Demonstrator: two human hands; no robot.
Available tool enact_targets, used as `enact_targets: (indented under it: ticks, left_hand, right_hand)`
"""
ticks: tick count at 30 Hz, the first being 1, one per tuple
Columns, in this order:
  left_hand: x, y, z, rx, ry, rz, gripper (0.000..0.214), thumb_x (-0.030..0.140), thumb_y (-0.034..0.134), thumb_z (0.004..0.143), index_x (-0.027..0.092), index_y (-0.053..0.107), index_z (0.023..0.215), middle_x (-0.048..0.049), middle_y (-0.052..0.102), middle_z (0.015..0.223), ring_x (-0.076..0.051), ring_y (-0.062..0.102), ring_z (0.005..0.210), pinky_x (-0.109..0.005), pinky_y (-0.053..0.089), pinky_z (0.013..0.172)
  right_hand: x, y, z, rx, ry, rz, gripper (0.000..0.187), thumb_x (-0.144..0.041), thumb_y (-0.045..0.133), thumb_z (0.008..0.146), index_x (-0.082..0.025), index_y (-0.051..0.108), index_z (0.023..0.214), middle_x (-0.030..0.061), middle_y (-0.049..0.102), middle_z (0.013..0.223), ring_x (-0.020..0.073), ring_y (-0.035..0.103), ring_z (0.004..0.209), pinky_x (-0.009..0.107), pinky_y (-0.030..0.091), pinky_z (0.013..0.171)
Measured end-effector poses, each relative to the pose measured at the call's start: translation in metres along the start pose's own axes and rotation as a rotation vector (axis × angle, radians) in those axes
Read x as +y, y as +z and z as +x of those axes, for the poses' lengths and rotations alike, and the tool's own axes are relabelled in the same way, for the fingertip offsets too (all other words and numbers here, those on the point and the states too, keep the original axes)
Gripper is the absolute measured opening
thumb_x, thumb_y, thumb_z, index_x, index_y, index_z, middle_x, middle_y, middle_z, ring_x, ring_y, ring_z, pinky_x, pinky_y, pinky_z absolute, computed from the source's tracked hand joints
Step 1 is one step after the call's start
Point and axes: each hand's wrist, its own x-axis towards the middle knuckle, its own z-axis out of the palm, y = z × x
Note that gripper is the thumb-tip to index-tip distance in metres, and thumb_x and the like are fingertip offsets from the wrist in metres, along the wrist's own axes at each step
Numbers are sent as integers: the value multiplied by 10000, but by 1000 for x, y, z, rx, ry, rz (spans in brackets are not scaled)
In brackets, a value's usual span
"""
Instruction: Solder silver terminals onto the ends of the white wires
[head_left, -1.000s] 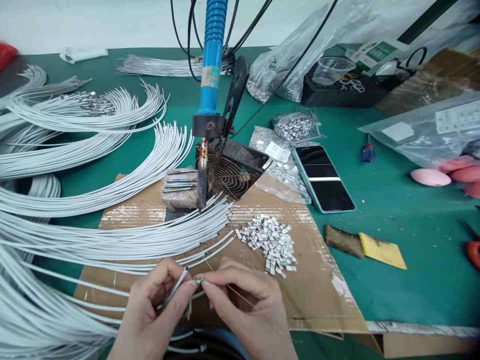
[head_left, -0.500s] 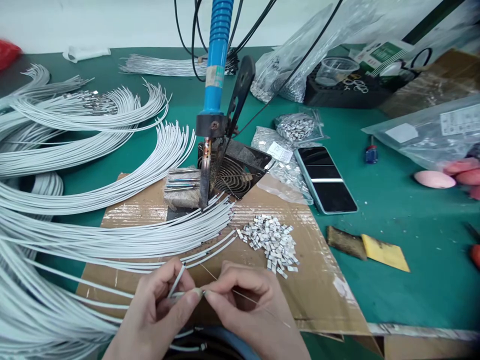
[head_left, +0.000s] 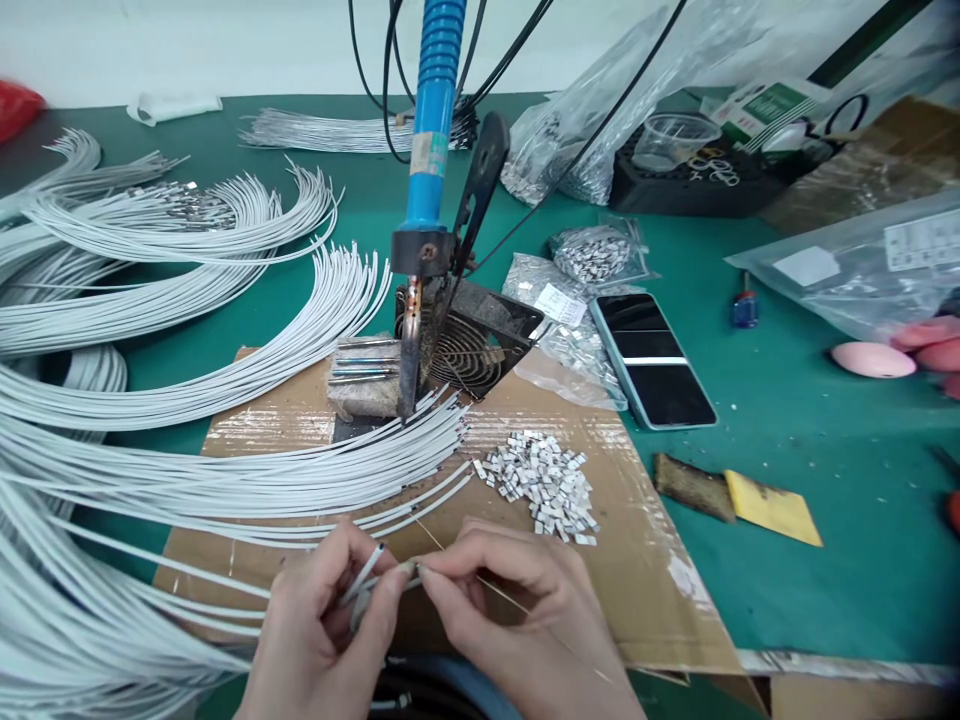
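Observation:
My left hand is closed around white cables; one cable's dark-tipped end sticks up between thumb and index finger. Facing it, my right hand pinches thumb and index finger at the front of the left fingertips. What lies right at that pinch is too small to make out. A thin solder wire runs through the right hand, its free end slanting up past the index finger. Just beyond the hands, a heap of small white-and-metal pieces lies on the cardboard.
A blue-handled soldering iron stands tip-down over the cardboard, beside a dark fan. Bundles of white cables fill the left. To the right are a phone, a yellow sponge, a screwdriver and plastic bags.
Both hands have shifted slightly right and up, with the cable end moving along. The solder wire's free end has also moved right. The pinch between the hands remains.

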Motion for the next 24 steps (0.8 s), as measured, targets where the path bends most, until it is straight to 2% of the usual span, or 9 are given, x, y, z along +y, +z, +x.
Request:
enact_targets:
  ticks: [3, 5, 7, 10, 12, 15, 19, 22, 24]
  left_hand:
    - [4, 7, -3, 58, -5, -5, 296, 441, 669, 915, 207, 637, 736, 40, 519, 581, -120, 412, 537, -215, 316, 505]
    - [11, 11, -4, 93, -36, -57, 344, 492, 684, 912, 203, 633, 731, 39, 524, 563, -117, 434, 536, -206, 329, 514]
    - [19, 11, -4, 96, -73, -152, 418, 554, 737, 870, 195, 608, 697, 47, 514, 552, -102, 420, 524, -195, 316, 509]
    - [25, 7, 1, 41, -141, -293, 484, 614, 811, 788, 178, 619, 699, 61, 491, 556, -77, 360, 515, -177, 270, 494]
    - [21, 2, 5, 3, -172, -352, 461, 608, 824, 781, 179, 657, 755, 66, 483, 572, -72, 334, 523, -168, 255, 494]
    - [9, -5, 12, -52, -167, -369, 369, 549, 809, 826, 198, 693, 809, 57, 503, 602, -83, 357, 544, -162, 285, 501]
    - [-4, -13, 17, -141, -137, -289, 255, 453, 764, 884, 213, 718, 812, 31, 545, 649, -109, 441, 595, -166, 362, 535]
    - [-3, -14, 18, -174, -154, -229, 210, 405, 756, 877, 212, 726, 802, 15, 572, 674, -123, 479, 614, -173, 389, 538]
    - [1, -13, 17, -156, -152, -212, 184, 368, 766, 849, 206, 724, 773, 12, 574, 665, -126, 483, 609, -177, 390, 529]
  right_hand:
    - [11, 18, -8, 120, 78, 225, 157, -216, 740, 772, -193, 767, 618, -29, 538, 556, 86, 433, 519, 214, 313, 507]
    - [22, 34, -14, 209, 71, 380, 158, -239, 751, 812, -209, 771, 658, -41, 514, 559, 83, 400, 515, 216, 301, 505]
    - [32, 49, -19, 314, -62, 403, 148, -213, 736, 861, -232, 776, 721, -45, 525, 576, 92, 412, 529, 219, 298, 504]
    - [41, 57, -20, 398, -354, 214, 191, -93, 696, 884, -260, 789, 875, -41, 589, 631, 105, 462, 555, 230, 328, 509]
    - [41, 52, -16, 366, -484, 74, 251, -35, 684, 878, -253, 786, 950, -34, 629, 665, 109, 492, 568, 236, 366, 519]
    - [36, 31, -9, 227, -544, -43, 282, -7, 677, 890, -249, 772, 998, -19, 693, 737, 118, 553, 617, 240, 432, 558]
    - [25, 0, 2, -17, -434, -118, 165, -114, 630, 976, -236, 730, 927, -24, 691, 773, 117, 607, 687, 239, 462, 631]
    - [17, -11, 9, -118, -330, -187, 287, -242, 525, 1050, -199, 654, 798, -21, 607, 721, 119, 570, 685, 250, 419, 631]
    - [12, -11, 13, -181, -319, -212, 324, -262, 497, 1055, -190, 600, 757, -20, 561, 708, 125, 538, 687, 258, 399, 635]
